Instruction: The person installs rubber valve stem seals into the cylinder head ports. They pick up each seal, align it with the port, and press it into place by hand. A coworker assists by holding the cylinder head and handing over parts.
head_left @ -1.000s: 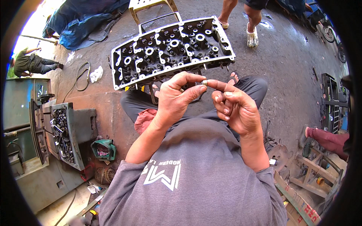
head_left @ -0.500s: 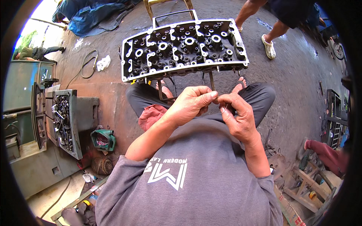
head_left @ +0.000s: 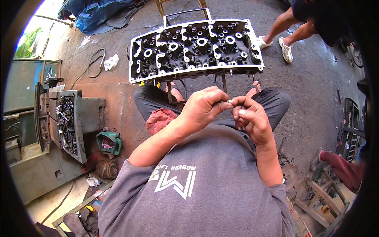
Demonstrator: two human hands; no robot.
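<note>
Above my lap, my left hand (head_left: pixel 206 106) is closed in a pinch, thumb against the curled fingers. Facing it, my right hand (head_left: pixel 252 118) has its fingers bent and its fingertips meeting those of the left. A tiny pale piece (head_left: pixel 229 101) shows between the two hands; it is too small to name. Just beyond them an engine cylinder head (head_left: pixel 196 72) lies across a metal stand (head_left: pixel 224 83), its open top showing rows of valve springs and round bores. Neither hand touches it.
On the left, a metal tray of small engine parts (head_left: pixel 68 122) sits by a cut green container (head_left: pixel 109 143). A red rag (head_left: pixel 160 121) lies on my thigh. A person in pale clogs (head_left: pixel 286 50) stands at the far right; a wooden frame (head_left: pixel 321 193) is near right.
My hands stay together at the fingertips, and the pale piece now shows between them. The standing person's legs have shifted right. The person lying at far left is out of sight.
</note>
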